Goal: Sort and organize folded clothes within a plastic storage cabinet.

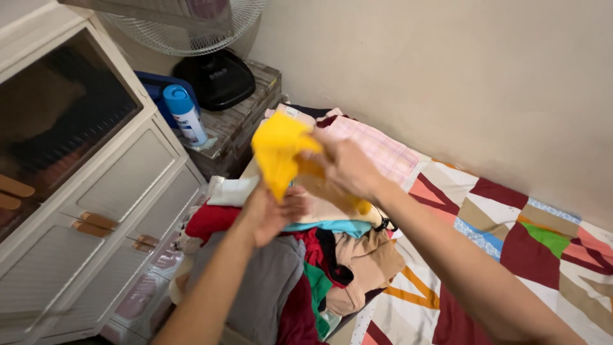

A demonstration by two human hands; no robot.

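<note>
A bright yellow garment (278, 150) hangs in the air above a heap of clothes. My right hand (348, 167) grips its upper right part, fingers closed around the cloth. My left hand (271, 214) holds the lower edge from below, fingers curled into the fabric. Under both hands lies the pile of clothes (287, 268), with grey, red, green, tan and teal pieces mixed together. The pile rests on a bed with a patchwork cover (511, 243).
A white plastic drawer cabinet (96, 211) stands at the left, close to the pile. Behind it a crate (246, 121) carries a blue-capped spray can (185, 115) and a black fan base (217, 76). A beige wall (447, 76) runs along the bed's far side.
</note>
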